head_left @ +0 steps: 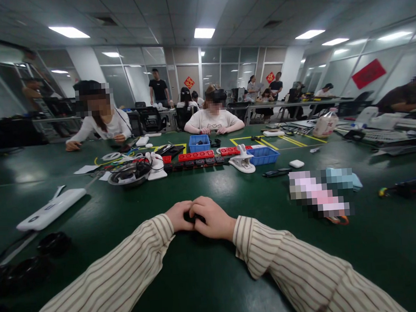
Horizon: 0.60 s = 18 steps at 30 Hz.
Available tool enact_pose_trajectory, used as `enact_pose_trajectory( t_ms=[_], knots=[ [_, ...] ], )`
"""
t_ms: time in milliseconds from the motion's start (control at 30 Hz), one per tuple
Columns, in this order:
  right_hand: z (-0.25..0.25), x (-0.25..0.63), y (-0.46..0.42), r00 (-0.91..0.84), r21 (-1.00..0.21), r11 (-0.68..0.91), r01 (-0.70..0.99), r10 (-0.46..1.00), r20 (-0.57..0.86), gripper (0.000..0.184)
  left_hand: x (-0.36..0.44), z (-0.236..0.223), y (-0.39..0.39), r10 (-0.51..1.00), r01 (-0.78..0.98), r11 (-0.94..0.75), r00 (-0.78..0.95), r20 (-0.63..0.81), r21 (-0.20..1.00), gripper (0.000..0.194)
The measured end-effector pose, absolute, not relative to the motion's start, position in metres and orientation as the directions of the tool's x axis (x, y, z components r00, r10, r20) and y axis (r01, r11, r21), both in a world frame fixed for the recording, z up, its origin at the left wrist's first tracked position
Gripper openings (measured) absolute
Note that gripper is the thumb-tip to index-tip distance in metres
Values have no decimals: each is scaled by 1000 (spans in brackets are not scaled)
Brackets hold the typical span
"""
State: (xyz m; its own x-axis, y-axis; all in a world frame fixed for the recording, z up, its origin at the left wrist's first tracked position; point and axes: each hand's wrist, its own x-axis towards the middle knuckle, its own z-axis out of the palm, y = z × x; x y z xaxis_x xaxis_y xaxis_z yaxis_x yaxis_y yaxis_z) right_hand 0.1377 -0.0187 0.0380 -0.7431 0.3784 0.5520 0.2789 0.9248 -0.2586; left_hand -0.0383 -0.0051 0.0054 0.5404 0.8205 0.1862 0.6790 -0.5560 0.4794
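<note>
My left hand (179, 216) and my right hand (214, 218) rest together on the green table (216, 274), fingers curled and touching each other. Between them a small dark object (193, 218) shows; what it is cannot be made out. Both forearms wear striped beige sleeves. Red and black strips (195, 155) lie in a row further ahead on the table, well beyond my hands.
A white power bank (50, 210) lies at left, with black round parts (53, 243) near it. Two blue bins (263, 155) and white clamps (242, 162) sit mid-table beside a bowl of cables (129, 173). Two seated people face me across the table.
</note>
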Motion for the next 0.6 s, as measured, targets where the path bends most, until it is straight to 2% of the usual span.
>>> enact_pose_trajectory(
  t_ms=[167,267,367,467,600],
  knots=[
    [39,139,-21,-733,-245,931,272,365,574,13,-37,10,-10,822,677,-554,535,193,484,26],
    [43,140,-23,-690,-247,911,330,411,596,19,-35,14,-14,831,688,-546,517,204,479,48],
    [42,140,-22,-621,-264,849,458,518,588,25,-31,17,-17,843,712,-533,497,208,457,64],
    [39,138,-20,-586,-260,773,579,616,526,31,-28,17,-18,857,747,-514,467,217,421,51],
    [36,136,-18,-623,-257,779,572,616,483,26,-28,14,-16,851,746,-524,479,215,412,27]
  ],
)
